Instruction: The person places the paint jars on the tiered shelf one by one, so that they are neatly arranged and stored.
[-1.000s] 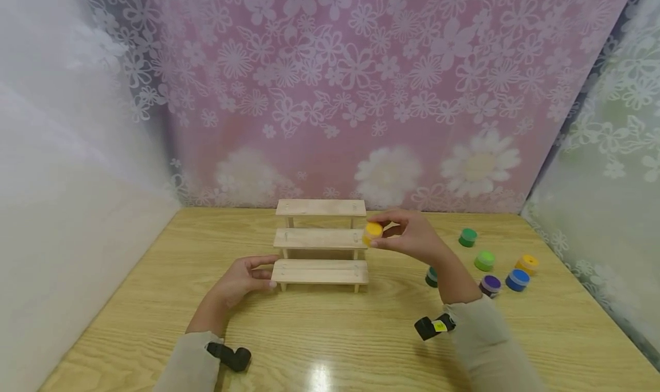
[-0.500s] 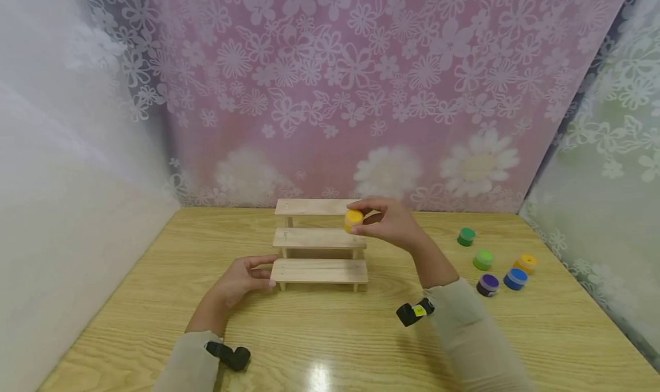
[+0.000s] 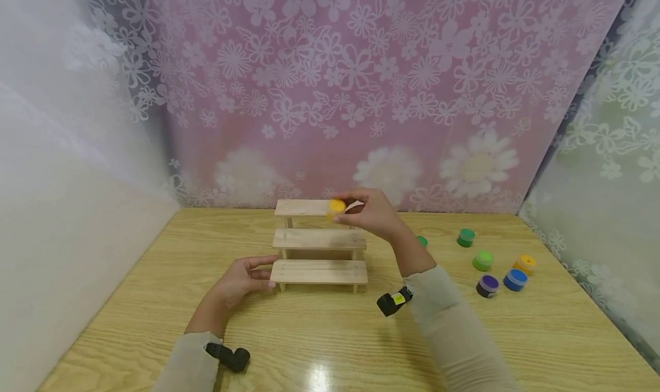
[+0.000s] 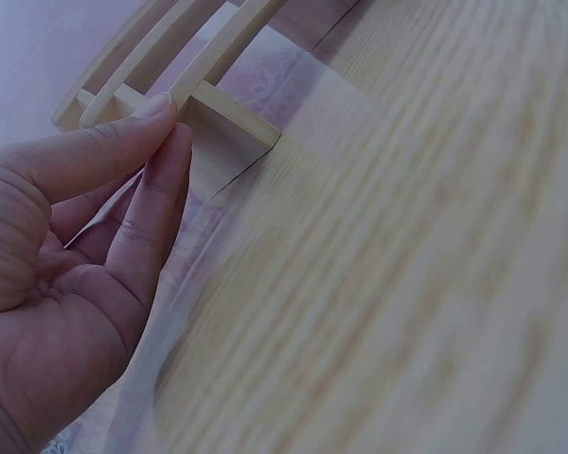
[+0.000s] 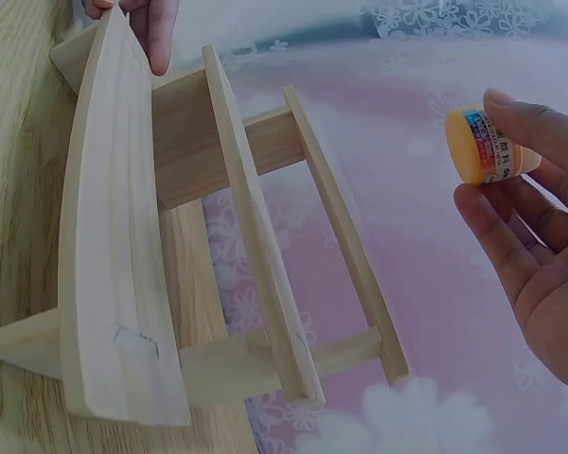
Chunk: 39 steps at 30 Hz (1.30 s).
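A three-tier wooden step stand (image 3: 319, 270) stands on the table with bare steps. My left hand (image 3: 241, 281) grips the left end of its lowest step; in the left wrist view the thumb (image 4: 95, 151) and a finger meet at that board's end. My right hand (image 3: 375, 215) pinches a small yellow paint jar (image 3: 337, 208) between thumb and fingers, and the jar overlaps the top step in the head view. From the right wrist the labelled paint jar (image 5: 483, 145) shows tilted on its side, held apart from the boards.
Several more paint jars stand to the right on the wooden table (image 3: 309, 334): dark green (image 3: 466, 237), light green (image 3: 483, 260), yellow (image 3: 525, 264), blue (image 3: 515, 279) and purple (image 3: 487, 286). Another green jar (image 3: 422, 241) is partly behind the right forearm. A flowered pink curtain (image 3: 330, 94) hangs behind.
My right hand has carried the yellow paint jar left and upward, from beside the middle step to the top step. The left hand has stayed at the lowest step's end.
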Tool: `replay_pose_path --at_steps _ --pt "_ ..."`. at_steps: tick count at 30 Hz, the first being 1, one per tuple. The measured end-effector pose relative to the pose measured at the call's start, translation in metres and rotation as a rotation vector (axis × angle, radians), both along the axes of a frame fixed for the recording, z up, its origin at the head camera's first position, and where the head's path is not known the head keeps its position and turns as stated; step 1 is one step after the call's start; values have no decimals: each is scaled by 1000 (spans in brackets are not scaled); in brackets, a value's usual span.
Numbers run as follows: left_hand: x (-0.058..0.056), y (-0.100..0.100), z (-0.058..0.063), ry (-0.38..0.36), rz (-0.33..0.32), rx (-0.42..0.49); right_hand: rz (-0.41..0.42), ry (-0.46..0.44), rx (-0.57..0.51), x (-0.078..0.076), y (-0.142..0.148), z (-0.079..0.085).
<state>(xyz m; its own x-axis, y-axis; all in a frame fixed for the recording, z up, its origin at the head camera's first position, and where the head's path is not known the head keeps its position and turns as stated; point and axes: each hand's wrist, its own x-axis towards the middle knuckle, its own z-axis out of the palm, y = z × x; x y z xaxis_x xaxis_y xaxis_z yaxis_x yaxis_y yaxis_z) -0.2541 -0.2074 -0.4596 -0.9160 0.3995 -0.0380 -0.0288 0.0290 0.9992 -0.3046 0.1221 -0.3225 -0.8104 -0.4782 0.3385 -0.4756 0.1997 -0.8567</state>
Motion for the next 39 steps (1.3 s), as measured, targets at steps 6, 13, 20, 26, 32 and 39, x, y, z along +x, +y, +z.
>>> replay_pose_path --at_steps 6,13,20,26,32,39 --pt "0 0 0 -3 4 -6 -11 21 13 -10 -12 -3" --pt "0 -1 -1 -4 9 -25 -32 1 32 -20 -30 -5" --pt "0 -1 0 -1 5 -19 -36 20 47 -28 -51 -3" --pt "-1 -1 0 -3 10 -29 -45 26 51 -34 -68 -6" --pt "-2 -2 -1 -5 10 -33 -53 51 108 -36 -82 -4" --pt "1 0 2 -8 5 -27 -89 37 115 -40 -91 -6"
